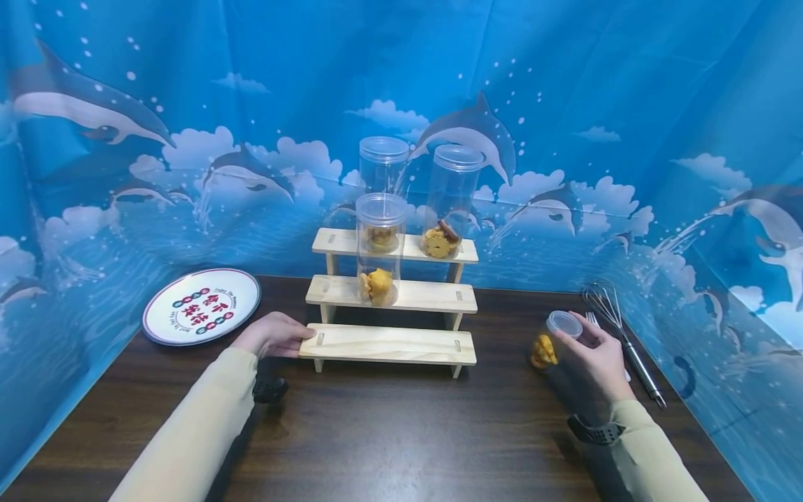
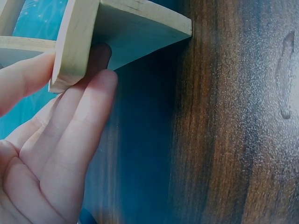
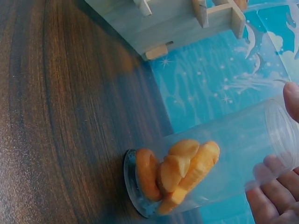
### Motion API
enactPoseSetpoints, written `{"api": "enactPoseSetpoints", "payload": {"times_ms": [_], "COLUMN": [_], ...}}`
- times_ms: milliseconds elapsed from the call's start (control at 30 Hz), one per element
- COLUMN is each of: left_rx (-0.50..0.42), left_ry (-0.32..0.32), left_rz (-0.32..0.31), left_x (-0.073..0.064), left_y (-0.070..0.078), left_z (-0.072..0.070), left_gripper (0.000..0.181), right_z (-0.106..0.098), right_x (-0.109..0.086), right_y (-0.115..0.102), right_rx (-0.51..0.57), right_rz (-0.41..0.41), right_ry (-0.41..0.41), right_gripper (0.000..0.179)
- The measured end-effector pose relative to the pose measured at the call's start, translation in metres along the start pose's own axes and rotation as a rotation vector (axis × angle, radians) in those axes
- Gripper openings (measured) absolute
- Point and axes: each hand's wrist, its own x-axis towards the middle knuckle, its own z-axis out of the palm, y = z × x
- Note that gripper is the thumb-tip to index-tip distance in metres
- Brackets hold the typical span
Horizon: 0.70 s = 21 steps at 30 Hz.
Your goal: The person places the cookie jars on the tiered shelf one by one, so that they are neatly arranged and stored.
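My left hand (image 1: pixel 276 335) pinches the left end of the lowest step of a three-tier wooden display stand (image 1: pixel 389 344). Its thumb lies on top and the fingers reach underneath, as the left wrist view shows. At the right, my right hand (image 1: pixel 596 359) holds a clear plastic jar (image 1: pixel 544 351) near its lid, thumb on one side and fingers on the other. Golden-brown pieces of bread or pastry (image 3: pixel 180 170) lie at the bottom of this jar, whose base appears to be on the table.
Two clear lidded jars with cookies, one left (image 1: pixel 383 164) and one right (image 1: pixel 454 188), stand on the top step. Another jar (image 1: pixel 378 279) is on the middle step. A printed plate (image 1: pixel 238 293) lies left; a whisk (image 1: pixel 640 366) and fork (image 1: pixel 592 318) lie right. Blue cloth surrounds the table.
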Motion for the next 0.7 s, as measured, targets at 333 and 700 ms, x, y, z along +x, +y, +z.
{"api": "enactPoseSetpoints", "payload": {"times_ms": [333, 700], "left_rx": [-0.011, -0.014], "left_ry": [-0.012, -0.013], "left_rz": [0.003, 0.005], "left_x": [0.000, -0.001], "left_y": [0.000, 0.000], "left_z": [-0.001, -0.001], "left_gripper": [0.042, 0.042], "right_z": [0.001, 0.002], "right_x": [0.000, 0.001], "right_y": [-0.008, -0.031], "right_rx": [0.026, 0.040], "right_rz": [-0.005, -0.052], "right_ry": [0.026, 0.040], "right_gripper": [0.063, 0.060]}}
